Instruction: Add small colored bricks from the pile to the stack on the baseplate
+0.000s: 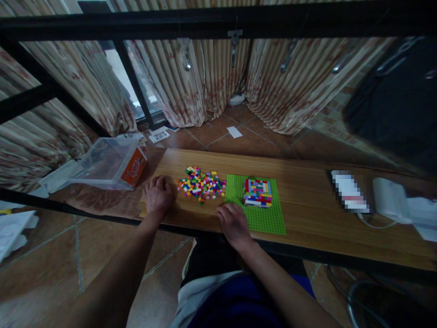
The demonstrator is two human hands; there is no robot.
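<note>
A pile of small loose coloured bricks (pixel 202 184) lies on the wooden table (pixel 307 200). To its right a green baseplate (pixel 266 218) carries a square multicoloured brick build (pixel 258 192). My left hand (pixel 157 195) rests on the table just left of the pile, its fingers curled under, with nothing visible in them. My right hand (pixel 233 223) rests at the baseplate's near left corner, fingers curled down; what they hold, if anything, is hidden.
A clear plastic tub (pixel 111 163) with an orange label lies tipped on its side at the table's left end. A white device (pixel 389 199) with a cable and a card sit at the right. Black metal bars (pixel 218 20) cross overhead; curtains hang behind.
</note>
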